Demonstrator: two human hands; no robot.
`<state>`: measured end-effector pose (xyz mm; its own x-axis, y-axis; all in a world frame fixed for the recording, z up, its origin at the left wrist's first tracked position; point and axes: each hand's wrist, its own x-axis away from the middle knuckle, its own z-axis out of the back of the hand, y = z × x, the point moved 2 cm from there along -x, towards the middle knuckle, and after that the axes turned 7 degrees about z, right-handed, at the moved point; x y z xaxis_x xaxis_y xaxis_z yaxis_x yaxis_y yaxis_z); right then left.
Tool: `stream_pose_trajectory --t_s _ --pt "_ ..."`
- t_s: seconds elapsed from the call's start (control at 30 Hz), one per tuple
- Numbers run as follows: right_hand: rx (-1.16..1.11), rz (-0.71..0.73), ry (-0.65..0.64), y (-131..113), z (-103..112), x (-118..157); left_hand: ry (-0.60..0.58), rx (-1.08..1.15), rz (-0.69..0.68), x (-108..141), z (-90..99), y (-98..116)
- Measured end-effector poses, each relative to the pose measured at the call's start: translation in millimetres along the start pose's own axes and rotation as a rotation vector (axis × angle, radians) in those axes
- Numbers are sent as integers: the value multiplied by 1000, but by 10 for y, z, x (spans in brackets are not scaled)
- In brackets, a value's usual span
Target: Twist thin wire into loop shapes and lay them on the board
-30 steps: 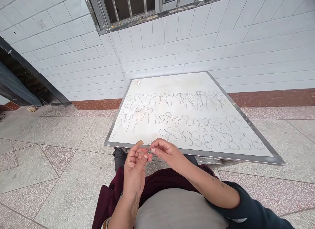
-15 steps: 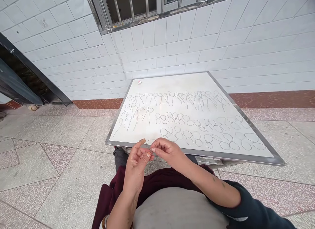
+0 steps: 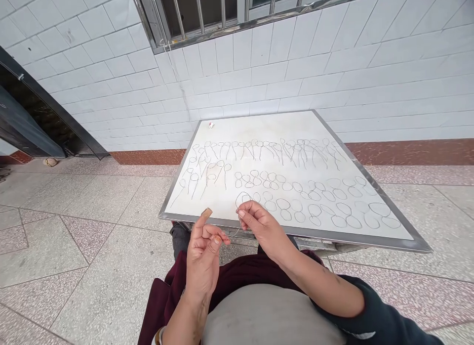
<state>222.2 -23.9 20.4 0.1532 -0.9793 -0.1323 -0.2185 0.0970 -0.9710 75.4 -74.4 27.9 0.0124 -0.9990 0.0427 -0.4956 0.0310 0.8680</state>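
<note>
Shifted since the earlier frame: R hand (image 3: 263, 226) drawn up & to the R, L hand (image 3: 203, 258) nearly unmoved, w/ a gap now b/w fingertips. L to R: on the framed board (image 3: 289, 125), tailed loops (image 3: 225, 178) lying in rows; in front of the near edge, L hand, index raised w/ a tan cover (image 3: 208, 213), thumb close to the other fingertips; pinch on the wire or mere contact, can't tell. B/w the hands, thin wire (image 3: 236, 232), short length toward L fingertips, upper part apparently curving into a loop against the board. Beside it, R hand, thumb & index closed on the wire. Farther R, round loops (image 3: 333, 206) in clusters. Possible faults (judged): slip of the wire, if R pinch slackens; kink or lopsided curve, if pulled unevenly; snagging & scattering of nearby loops, if lowered too close.
</note>
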Motion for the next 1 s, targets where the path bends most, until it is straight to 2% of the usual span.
stream_pose_trajectory --t_s 0.23,0.4,0.53,0.6,0.67,0.77,0.87,1.0 --pt "-141 -27 120 34 -39 27 27 0 -91 121 54 -65" --pt "-163 -47 170 76 -28 16 23 -140 -125 205 155 -189" --pt "-52 71 215 57 68 -49 20 -240 -28 273 275 -319" --pt "56 133 211 11 131 -76 58 -245 26 282 332 -331" --pt "125 145 145 -34 164 -82 142 -238 27 255 368 -276" --pt "133 103 -46 -67 126 -46 228 -253 1 144 326 -123" --pt "99 67 -185 -65 29 15 150 -253 61 -4 174 -24" --pt "-3 68 -305 -47 -62 55 45 -166 82 -125 -16 -34"
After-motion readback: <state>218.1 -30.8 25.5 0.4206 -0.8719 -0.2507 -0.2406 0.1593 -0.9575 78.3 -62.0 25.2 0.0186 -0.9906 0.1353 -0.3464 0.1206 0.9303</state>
